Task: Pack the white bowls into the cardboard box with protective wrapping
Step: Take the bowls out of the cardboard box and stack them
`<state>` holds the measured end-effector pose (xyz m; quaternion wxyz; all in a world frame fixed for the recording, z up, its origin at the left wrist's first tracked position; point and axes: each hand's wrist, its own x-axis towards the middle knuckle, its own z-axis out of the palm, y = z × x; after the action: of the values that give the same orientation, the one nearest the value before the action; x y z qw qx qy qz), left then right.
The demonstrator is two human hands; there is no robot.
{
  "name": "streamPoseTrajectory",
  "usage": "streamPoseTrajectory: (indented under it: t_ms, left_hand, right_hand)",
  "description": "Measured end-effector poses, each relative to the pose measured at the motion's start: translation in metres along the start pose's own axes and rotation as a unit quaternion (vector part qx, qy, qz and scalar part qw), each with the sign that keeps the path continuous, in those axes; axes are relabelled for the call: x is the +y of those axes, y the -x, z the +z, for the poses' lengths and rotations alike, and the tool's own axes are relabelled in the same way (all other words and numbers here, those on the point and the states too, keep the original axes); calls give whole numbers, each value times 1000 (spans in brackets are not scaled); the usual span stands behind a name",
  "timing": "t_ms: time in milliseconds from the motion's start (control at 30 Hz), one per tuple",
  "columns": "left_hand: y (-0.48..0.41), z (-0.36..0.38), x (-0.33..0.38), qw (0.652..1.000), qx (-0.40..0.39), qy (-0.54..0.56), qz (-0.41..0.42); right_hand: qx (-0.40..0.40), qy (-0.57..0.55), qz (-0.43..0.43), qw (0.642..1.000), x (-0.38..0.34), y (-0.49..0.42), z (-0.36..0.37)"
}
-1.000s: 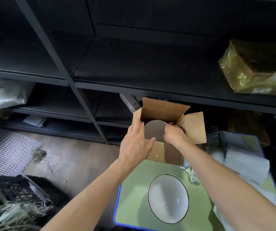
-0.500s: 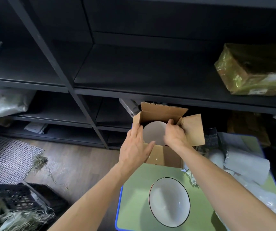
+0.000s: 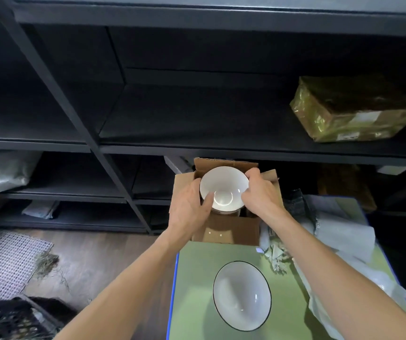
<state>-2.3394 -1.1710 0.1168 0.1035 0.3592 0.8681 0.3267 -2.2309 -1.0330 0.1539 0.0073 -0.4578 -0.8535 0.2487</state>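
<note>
A person stands at a green worktop point(image 3: 192, 303) and holds a white bowl point(image 3: 224, 185) with both hands in the open top of a cardboard box point(image 3: 228, 231). The left hand point(image 3: 188, 209) grips the bowl's left side, with the thumb lying inside the bowl. The right hand point(image 3: 262, 192) grips the right side, and its fingers point(image 3: 253, 173) curl over the rim. The bowl tips a little toward the person. The box stands at the far end of the worktop with its flaps folded out. A second white bowl point(image 3: 242, 295) with a dark rim sits upright on the worktop, nearer the person. White wrapping paper point(image 3: 344, 239) lies in a heap on the right. A gold parcel point(image 3: 353, 109) rests on a dark shelf point(image 3: 197, 123) behind.
</note>
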Motion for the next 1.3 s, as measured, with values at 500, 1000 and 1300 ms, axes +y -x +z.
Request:
streamPoseTrajectory:
  t_ms: [500,1000,1300]
  left_hand:
    - [79,-20,23,989,-111,95,-32]
    - [153,10,-4,971,-219,71,-67]
    - [161,20,-7,971,-227,33,-63]
  right_hand:
    - [-10,-46,-1,999,51,95,-14]
    - [-38,-60,27,997,95,172,41]
    - [-39,-47,28,998,102,185,58]
